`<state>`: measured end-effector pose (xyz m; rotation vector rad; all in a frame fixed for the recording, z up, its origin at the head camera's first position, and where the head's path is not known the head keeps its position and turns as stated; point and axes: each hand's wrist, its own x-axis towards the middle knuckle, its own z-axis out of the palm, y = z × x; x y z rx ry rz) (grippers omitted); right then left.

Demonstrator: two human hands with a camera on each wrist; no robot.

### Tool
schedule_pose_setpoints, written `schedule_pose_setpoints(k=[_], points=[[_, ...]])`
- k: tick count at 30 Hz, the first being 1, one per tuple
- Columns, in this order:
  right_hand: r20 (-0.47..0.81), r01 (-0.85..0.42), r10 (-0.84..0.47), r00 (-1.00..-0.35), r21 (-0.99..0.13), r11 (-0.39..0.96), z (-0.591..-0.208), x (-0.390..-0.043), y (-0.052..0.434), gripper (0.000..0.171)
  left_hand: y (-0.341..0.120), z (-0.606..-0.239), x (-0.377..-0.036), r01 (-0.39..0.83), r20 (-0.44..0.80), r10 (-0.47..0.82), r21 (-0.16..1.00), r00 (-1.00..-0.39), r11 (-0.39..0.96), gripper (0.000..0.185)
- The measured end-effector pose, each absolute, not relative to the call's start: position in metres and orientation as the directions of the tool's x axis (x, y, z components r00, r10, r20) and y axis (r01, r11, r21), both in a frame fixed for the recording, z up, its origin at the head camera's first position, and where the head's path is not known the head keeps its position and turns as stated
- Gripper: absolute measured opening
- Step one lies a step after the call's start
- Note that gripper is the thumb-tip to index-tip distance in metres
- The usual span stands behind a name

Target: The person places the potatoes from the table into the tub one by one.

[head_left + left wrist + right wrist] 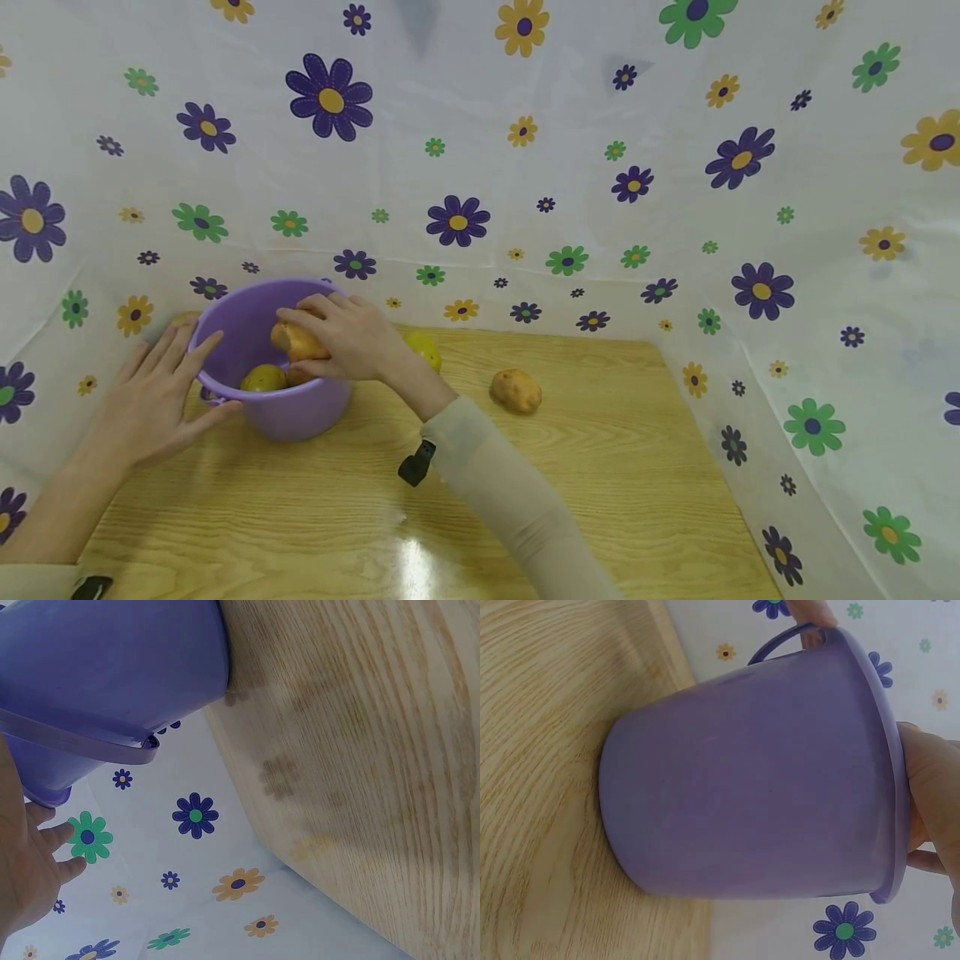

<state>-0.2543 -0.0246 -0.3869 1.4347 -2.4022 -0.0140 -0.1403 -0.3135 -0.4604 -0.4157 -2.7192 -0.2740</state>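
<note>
A purple bucket (300,414) with a handle stands at the left of the table. My left hand (153,404) touches the bucket's left rim, its fingers fairly straight and spread. Over the bucket's mouth, my right hand (358,336) holds a potato (297,342) between fingers and thumb. Below it inside lie a yellow-green fruit (264,378) and a brownish item (300,375), mostly hidden by the hand. In the right wrist view the bucket wall (757,780) hides the contents, and part of the right hand (934,776) shows above the rim.
A second potato (516,391) lies on the wooden table (600,467), right of the bucket. Partly behind my right wrist is another yellow-green fruit (424,350). A white flowered sheet (495,167) walls in the back and sides.
</note>
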Motion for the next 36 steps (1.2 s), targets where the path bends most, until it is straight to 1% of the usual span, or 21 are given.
schedule_pose_setpoints(k=[5,11,24,31,36], points=[[0.288,-0.854,-0.857,-0.428,0.181,0.487,-0.388,-0.256,-0.025,0.076,-0.314,-0.461,-0.141,0.327,0.399,0.253,0.129,-0.882,0.936,0.101],[0.304,-0.845,-0.854,-0.422,0.210,0.492,-0.391,-0.257,-0.024,0.075,-0.314,-0.460,-0.141,0.330,0.406,0.254,0.129,-0.878,0.935,0.101],[0.292,-0.853,-0.852,-0.434,0.171,0.493,-0.395,-0.257,-0.017,0.079,-0.313,-0.461,-0.139,0.320,0.391,0.246,0.137,-0.887,0.937,0.102],[0.326,-0.854,-0.845,-0.423,0.167,0.492,-0.396,-0.254,-0.014,0.079,-0.314,-0.459,-0.140,0.327,0.403,0.248,0.141,-0.881,0.934,0.100],[0.318,-0.851,-0.838,-0.443,0.144,0.505,-0.395,-0.251,-0.010,0.080,-0.312,-0.458,-0.139,0.325,0.398,0.246,0.144,-0.884,0.935,0.100]])
